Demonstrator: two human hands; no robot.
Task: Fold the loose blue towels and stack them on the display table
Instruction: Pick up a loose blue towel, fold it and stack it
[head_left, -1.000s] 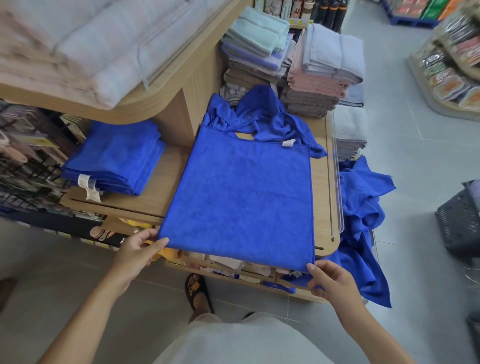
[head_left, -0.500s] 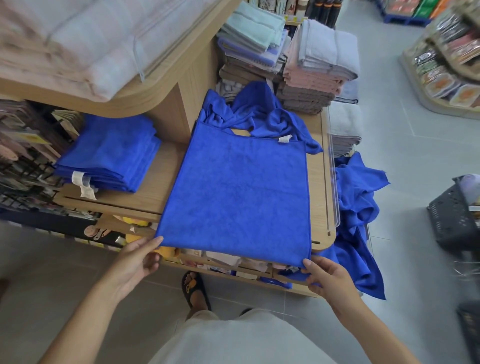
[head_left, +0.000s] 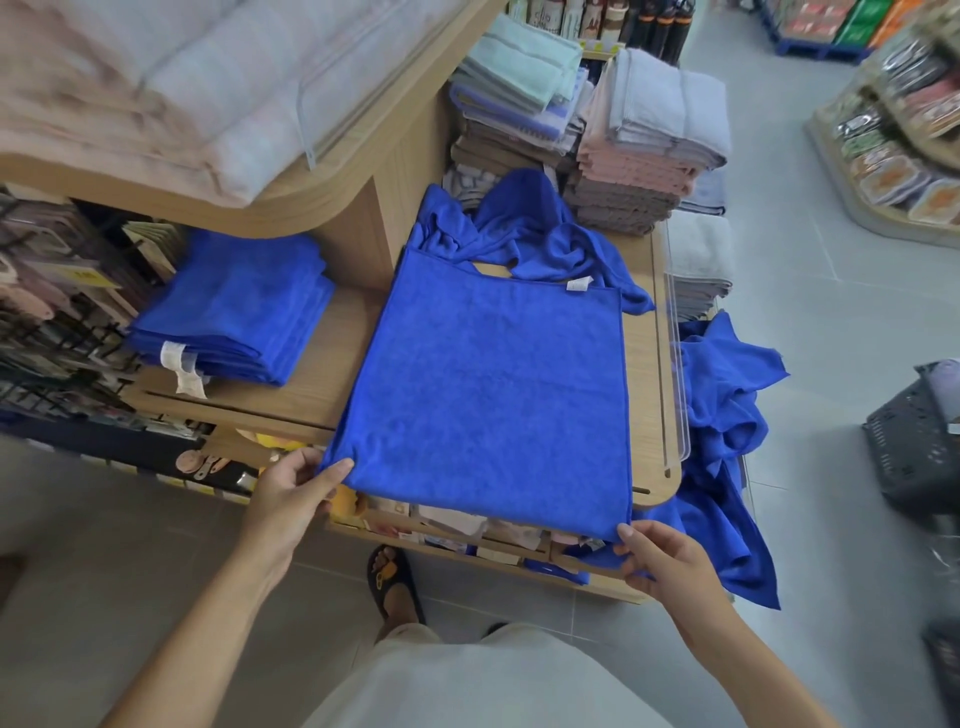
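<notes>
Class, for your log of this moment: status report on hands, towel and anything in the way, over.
Left hand pinches flat towel at near left corner. Right hand pinches near right corner. Crumpled towel behind, touching far edge.

Bright, even light; soft shadows; edges bowed, slightly blurred.

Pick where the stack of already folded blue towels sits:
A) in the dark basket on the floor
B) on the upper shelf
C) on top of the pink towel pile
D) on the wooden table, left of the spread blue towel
D: the folded blue stack rests on the wooden table, to the left of the spread blue towel and apart from it.
</notes>
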